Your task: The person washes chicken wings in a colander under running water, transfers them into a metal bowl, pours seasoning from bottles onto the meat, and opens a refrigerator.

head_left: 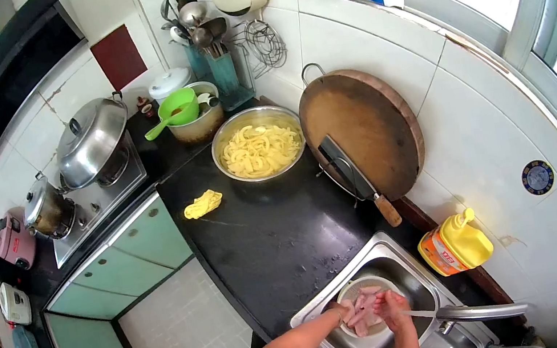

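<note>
Meat pieces [364,309] in one bowl [367,281], two hands [337,311] [391,308]

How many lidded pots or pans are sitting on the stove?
2. The smaller lidded pot is on the burner nearer the pink cooker; the larger lidded pan is on the other burner. Something small could be hidden behind them.

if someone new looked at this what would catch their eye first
Probably the steel bowl heaped with pale yellow strips, on the black counter near the far corner. Next comes the big round wooden board leaning against the tiled wall, with a cleaver in front of it. In the sink, the left hand and right hand are at a pale bowl of pinkish pieces; a yellow bottle stands beside the sink.
</note>
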The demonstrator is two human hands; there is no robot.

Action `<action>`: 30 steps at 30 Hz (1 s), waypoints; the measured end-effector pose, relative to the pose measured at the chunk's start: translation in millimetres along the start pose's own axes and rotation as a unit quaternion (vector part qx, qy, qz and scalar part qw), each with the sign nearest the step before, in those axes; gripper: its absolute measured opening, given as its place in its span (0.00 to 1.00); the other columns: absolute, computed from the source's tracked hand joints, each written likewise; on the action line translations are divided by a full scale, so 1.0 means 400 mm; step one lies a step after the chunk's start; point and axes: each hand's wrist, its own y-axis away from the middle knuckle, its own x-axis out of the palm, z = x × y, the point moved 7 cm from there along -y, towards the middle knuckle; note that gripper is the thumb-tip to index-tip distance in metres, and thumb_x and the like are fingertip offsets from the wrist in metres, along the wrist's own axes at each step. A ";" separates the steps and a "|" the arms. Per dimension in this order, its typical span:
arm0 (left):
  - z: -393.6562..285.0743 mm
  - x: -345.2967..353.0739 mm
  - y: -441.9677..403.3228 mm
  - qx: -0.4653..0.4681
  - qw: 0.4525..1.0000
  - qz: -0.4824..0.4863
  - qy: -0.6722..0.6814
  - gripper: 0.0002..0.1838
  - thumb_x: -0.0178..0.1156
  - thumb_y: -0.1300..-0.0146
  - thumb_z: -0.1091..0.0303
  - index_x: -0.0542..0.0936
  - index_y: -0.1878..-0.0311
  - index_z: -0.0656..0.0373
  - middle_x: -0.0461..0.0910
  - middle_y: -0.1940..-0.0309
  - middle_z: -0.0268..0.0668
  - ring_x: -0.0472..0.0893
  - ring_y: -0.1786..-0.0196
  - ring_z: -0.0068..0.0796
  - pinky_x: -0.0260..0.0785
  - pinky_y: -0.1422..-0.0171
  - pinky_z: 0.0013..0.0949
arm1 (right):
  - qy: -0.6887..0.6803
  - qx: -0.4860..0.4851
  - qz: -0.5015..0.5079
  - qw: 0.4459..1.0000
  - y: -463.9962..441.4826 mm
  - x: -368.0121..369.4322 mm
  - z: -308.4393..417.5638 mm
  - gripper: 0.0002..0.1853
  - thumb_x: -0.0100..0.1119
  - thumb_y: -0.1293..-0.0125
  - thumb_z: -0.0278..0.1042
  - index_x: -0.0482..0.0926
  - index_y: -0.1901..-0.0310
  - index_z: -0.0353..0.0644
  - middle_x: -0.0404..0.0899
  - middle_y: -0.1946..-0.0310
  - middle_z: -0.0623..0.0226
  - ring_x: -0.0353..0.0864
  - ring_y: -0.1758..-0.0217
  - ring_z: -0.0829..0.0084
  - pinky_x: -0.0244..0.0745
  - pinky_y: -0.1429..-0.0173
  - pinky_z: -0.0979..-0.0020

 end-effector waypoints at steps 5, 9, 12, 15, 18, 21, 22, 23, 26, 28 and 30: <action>-0.074 -0.070 0.144 0.087 0.986 -0.136 0.029 0.32 0.63 0.50 0.50 0.71 0.48 0.65 0.74 0.51 0.52 0.75 0.47 0.46 0.66 0.41 0.37 | -0.044 0.012 -0.026 0.999 -0.020 0.015 0.014 0.17 0.52 0.35 0.47 0.76 0.65 0.39 0.77 0.76 0.67 0.77 0.77 0.74 0.76 0.71 0.73; -0.262 -0.091 0.305 0.330 0.882 -0.009 0.336 0.09 0.56 0.40 0.67 0.75 0.60 0.61 0.77 0.69 0.39 0.77 0.67 0.29 0.71 0.63 0.30 | 0.005 -0.031 -0.035 0.999 0.000 0.004 0.038 0.12 0.55 0.36 0.42 0.76 0.66 0.41 0.77 0.75 0.67 0.76 0.77 0.74 0.75 0.71 0.71; -0.423 0.033 0.418 0.294 0.820 0.244 0.426 0.08 0.55 0.39 0.65 0.75 0.67 0.59 0.73 0.79 0.31 0.73 0.79 0.18 0.65 0.78 0.23 | 0.031 -0.068 -0.058 0.996 0.029 -0.034 0.015 0.11 0.56 0.37 0.41 0.76 0.67 0.41 0.77 0.75 0.67 0.75 0.76 0.73 0.74 0.70 0.70; -0.493 0.143 0.459 0.271 0.817 0.337 0.381 0.10 0.55 0.37 0.62 0.75 0.63 0.58 0.73 0.78 0.30 0.71 0.78 0.14 0.59 0.84 0.19 | -0.010 -0.073 -0.117 0.990 0.061 -0.080 -0.007 0.11 0.55 0.37 0.42 0.75 0.66 0.41 0.76 0.76 0.67 0.75 0.77 0.74 0.73 0.71 0.71; -0.512 0.182 0.503 0.263 0.799 0.399 0.366 0.14 0.54 0.37 0.54 0.75 0.67 0.56 0.71 0.82 0.27 0.64 0.87 0.11 0.49 0.90 0.19 | -0.045 -0.086 -0.157 0.983 0.090 -0.113 -0.024 0.12 0.54 0.37 0.42 0.75 0.66 0.41 0.75 0.77 0.68 0.74 0.77 0.74 0.72 0.72 0.71; -0.458 0.255 0.427 0.265 0.823 0.368 0.342 0.20 0.50 0.36 0.46 0.74 0.74 0.52 0.66 0.88 0.24 0.59 0.92 0.12 0.45 0.90 0.20 | -0.069 -0.096 -0.173 0.978 0.102 -0.119 -0.021 0.13 0.54 0.36 0.43 0.75 0.65 0.41 0.74 0.77 0.68 0.74 0.78 0.74 0.72 0.73 0.71; -0.422 0.356 0.318 0.254 0.834 0.379 0.309 0.22 0.49 0.36 0.43 0.74 0.75 0.51 0.66 0.89 0.23 0.60 0.91 0.13 0.45 0.89 0.21 | -0.075 -0.097 -0.175 0.977 0.106 -0.121 -0.020 0.13 0.54 0.36 0.44 0.74 0.65 0.41 0.74 0.78 0.68 0.74 0.78 0.74 0.71 0.73 0.71; -0.409 0.313 0.280 0.343 0.911 0.127 0.192 0.24 0.46 0.36 0.41 0.75 0.74 0.51 0.67 0.88 0.25 0.62 0.90 0.13 0.47 0.88 0.22 | -0.078 -0.099 -0.174 0.977 0.110 -0.120 -0.012 0.13 0.53 0.36 0.44 0.74 0.65 0.41 0.74 0.78 0.68 0.74 0.78 0.74 0.71 0.74 0.71; -0.363 0.083 0.453 0.234 0.901 0.347 0.114 0.30 0.41 0.36 0.38 0.78 0.63 0.57 0.73 0.81 0.33 0.72 0.81 0.21 0.61 0.78 0.29 | -0.083 -0.090 -0.162 0.979 0.109 -0.108 0.004 0.14 0.53 0.36 0.45 0.74 0.65 0.41 0.73 0.78 0.69 0.73 0.78 0.74 0.70 0.75 0.72; -0.337 0.019 0.496 0.237 0.923 0.277 0.127 0.28 0.42 0.35 0.43 0.77 0.58 0.61 0.77 0.71 0.41 0.77 0.67 0.31 0.68 0.62 0.37 | -0.011 -0.025 -0.076 0.997 0.122 -0.062 0.025 0.16 0.51 0.34 0.46 0.75 0.63 0.40 0.71 0.81 0.71 0.73 0.79 0.76 0.69 0.76 0.72; -0.297 0.003 0.443 0.367 0.904 0.214 0.050 0.25 0.43 0.35 0.46 0.77 0.57 0.60 0.77 0.66 0.42 0.77 0.61 0.35 0.67 0.55 0.39 | -0.007 -0.080 -0.128 0.989 0.095 -0.049 0.046 0.18 0.50 0.34 0.50 0.76 0.67 0.41 0.77 0.73 0.63 0.75 0.73 0.73 0.70 0.69 0.70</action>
